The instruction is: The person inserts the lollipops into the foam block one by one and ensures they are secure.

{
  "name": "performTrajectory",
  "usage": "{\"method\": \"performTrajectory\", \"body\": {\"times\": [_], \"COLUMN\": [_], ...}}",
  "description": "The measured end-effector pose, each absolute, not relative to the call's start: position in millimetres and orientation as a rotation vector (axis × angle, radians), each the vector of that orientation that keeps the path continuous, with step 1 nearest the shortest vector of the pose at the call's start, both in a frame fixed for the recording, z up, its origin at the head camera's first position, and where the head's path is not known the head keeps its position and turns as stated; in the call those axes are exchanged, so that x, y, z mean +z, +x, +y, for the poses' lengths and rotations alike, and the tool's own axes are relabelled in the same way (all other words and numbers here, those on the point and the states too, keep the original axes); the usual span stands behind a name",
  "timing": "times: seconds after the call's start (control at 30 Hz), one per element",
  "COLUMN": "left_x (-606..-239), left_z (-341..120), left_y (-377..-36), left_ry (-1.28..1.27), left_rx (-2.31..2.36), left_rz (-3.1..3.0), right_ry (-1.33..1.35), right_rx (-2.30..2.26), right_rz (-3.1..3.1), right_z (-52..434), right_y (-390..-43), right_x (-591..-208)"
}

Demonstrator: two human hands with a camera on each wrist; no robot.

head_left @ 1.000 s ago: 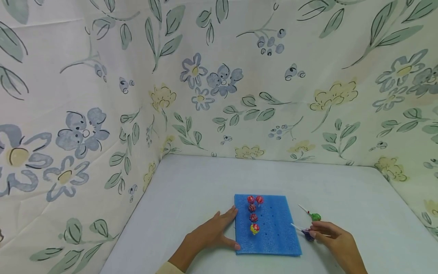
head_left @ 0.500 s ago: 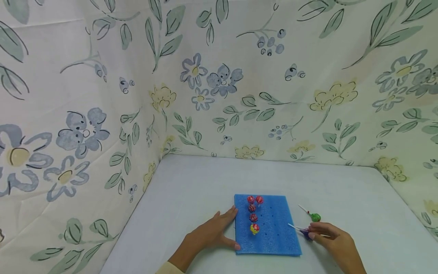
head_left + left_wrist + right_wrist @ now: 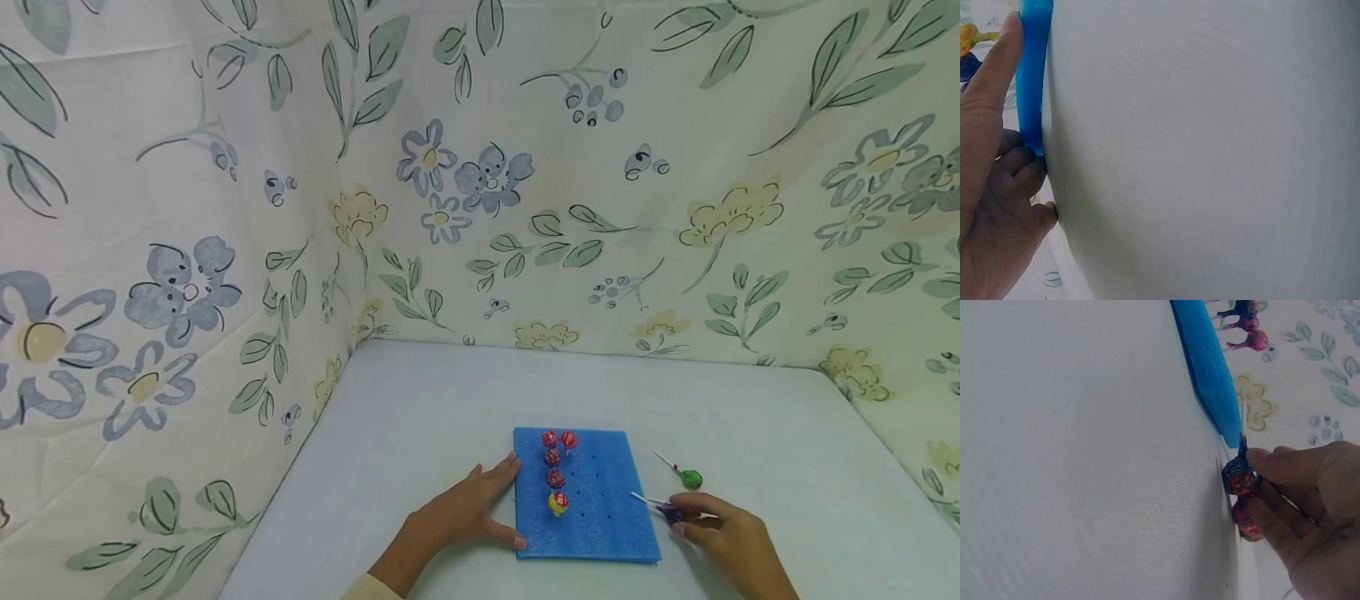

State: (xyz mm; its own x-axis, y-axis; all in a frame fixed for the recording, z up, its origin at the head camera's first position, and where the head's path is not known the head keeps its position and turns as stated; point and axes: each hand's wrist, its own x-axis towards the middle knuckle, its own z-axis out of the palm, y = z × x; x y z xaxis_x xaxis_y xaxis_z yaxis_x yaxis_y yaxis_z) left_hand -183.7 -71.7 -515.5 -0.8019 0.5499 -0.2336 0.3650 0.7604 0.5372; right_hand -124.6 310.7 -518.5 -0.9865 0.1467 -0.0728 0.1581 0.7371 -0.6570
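A blue foam board (image 3: pixel 592 517) with rows of small holes lies on the white table. Several wrapped lollipops stand in it: red ones (image 3: pixel 556 457) and a yellow one (image 3: pixel 558 502). My left hand (image 3: pixel 504 505) rests flat at the board's left edge, its thumb (image 3: pixel 997 69) lying straight along the foam (image 3: pixel 1032 81). Just right of the board, my right hand (image 3: pixel 684 513) pinches the head of a purple lollipop (image 3: pixel 672 513) (image 3: pixel 1242 477) that lies on the table. A second, pink wrapped head (image 3: pixel 1247 524) sits against the fingers just below it.
A green lollipop (image 3: pixel 690 478) lies loose on the table beyond my right hand. Flower-print cloth walls (image 3: pixel 480 208) close in the table on the left, back and right. The table's white surface (image 3: pixel 450 392) stretches behind the board.
My right hand and the purple lollipop have shifted slightly left and toward me. The left hand and the board have stayed put.
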Motion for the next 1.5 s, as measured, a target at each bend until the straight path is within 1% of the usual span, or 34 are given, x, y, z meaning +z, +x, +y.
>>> {"method": "performTrajectory", "body": {"times": [0.63,0.9,1.0,1.17,1.33,1.5], "left_x": [-517,-519,-520,-520,-520,-520], "left_z": [-71,-72,-72,-72,-71,-71], "left_y": [-184,-185,-185,-184,-184,-184], "left_ry": [0.692,0.703,0.714,0.705,0.688,0.687], "left_rx": [0.69,0.702,0.697,0.702,0.698,0.684], "left_rz": [2.567,2.564,2.57,2.569,2.571,2.579], "right_ry": [0.084,-0.105,-0.184,-0.27,-0.327,-0.289], "right_rx": [-0.862,-0.803,-0.898,-1.216,-1.53,-1.888], "right_rz": [3.02,3.27,3.358,3.313,3.095,2.72], "right_z": [304,309,310,312,316,319], "right_y": [-124,-116,-114,-113,-111,-109], "right_x": [-516,-523,-525,-524,-522,-515]}}
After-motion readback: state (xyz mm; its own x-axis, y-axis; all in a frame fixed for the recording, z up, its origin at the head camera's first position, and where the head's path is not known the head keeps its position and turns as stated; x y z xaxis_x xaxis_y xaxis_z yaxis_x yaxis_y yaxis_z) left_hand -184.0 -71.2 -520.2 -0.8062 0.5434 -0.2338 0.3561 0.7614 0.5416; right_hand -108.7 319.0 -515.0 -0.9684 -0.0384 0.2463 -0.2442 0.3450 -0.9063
